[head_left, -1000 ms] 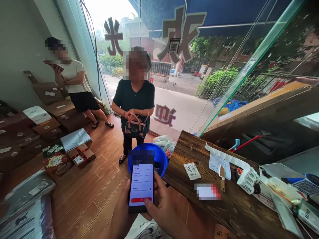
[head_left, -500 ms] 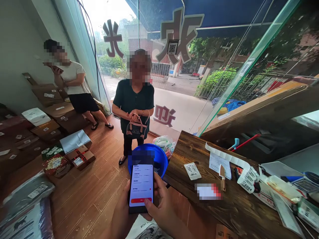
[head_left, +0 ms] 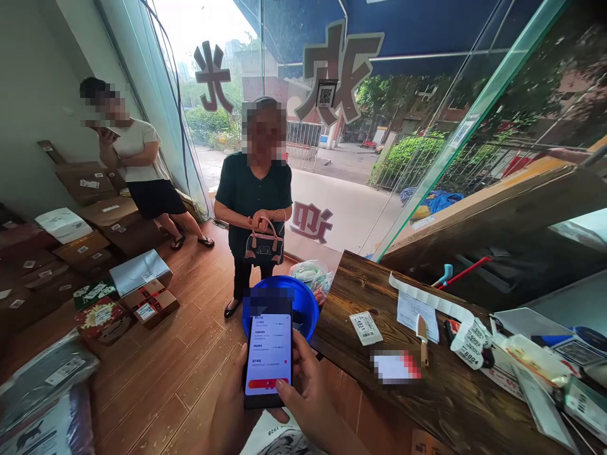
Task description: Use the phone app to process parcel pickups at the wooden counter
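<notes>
A black phone is held upright in front of me, its lit screen showing a list and a red button at the bottom. My left hand wraps the phone's left side. My right hand grips the right edge, its thumb resting at the screen's lower right by the red button. Behind the phone stands a blue bin. To the right, a dark wooden table carries a paper label, a knife and a blurred red-and-white card.
A person holding a handbag stands beyond the bin. Another person leans by the wall with a phone. Stacked parcels and wrapped packages lie on the left. A roll of numbered labels sits on the table. Glass panels stand behind.
My view has shifted slightly. Both hands keep hold of the phone, and the thumb stays near the red button. The person with the handbag has barely moved.
</notes>
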Demonstrator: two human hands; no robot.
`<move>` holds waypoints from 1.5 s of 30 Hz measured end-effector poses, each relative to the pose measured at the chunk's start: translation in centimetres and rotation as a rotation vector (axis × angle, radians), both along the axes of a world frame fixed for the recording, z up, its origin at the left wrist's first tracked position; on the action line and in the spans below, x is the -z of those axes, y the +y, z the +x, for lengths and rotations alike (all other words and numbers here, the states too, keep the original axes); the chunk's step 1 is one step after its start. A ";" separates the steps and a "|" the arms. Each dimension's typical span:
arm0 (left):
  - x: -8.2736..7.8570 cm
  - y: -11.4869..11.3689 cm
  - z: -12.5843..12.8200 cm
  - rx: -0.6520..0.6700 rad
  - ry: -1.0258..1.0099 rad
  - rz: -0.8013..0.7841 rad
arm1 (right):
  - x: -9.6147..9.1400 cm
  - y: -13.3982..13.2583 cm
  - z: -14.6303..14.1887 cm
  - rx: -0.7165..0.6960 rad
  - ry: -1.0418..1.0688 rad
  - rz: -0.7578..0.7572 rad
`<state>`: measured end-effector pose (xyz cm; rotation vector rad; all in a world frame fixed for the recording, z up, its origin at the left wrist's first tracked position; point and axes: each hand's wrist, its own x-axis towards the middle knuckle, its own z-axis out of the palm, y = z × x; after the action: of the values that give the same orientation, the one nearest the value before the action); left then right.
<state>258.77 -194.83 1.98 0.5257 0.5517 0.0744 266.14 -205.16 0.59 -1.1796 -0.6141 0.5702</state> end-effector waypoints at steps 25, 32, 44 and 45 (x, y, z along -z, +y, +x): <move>-2.0 0.0 0.2 -0.062 0.045 0.111 | -2.7 0.7 2.1 0.046 0.131 -0.102; -3.0 -0.2 0.7 -0.063 0.044 0.004 | -3.8 1.5 3.6 0.047 0.057 -0.175; -2.7 -0.6 0.8 -0.120 0.049 0.024 | -3.4 0.9 3.2 -0.037 0.167 -0.095; -2.7 -0.6 0.8 -0.129 0.048 0.025 | -3.4 0.8 3.2 -0.047 0.146 -0.096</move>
<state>259.56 -195.45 4.69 0.5173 0.6321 0.1916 269.39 -204.37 3.96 -1.2039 -0.4948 0.7262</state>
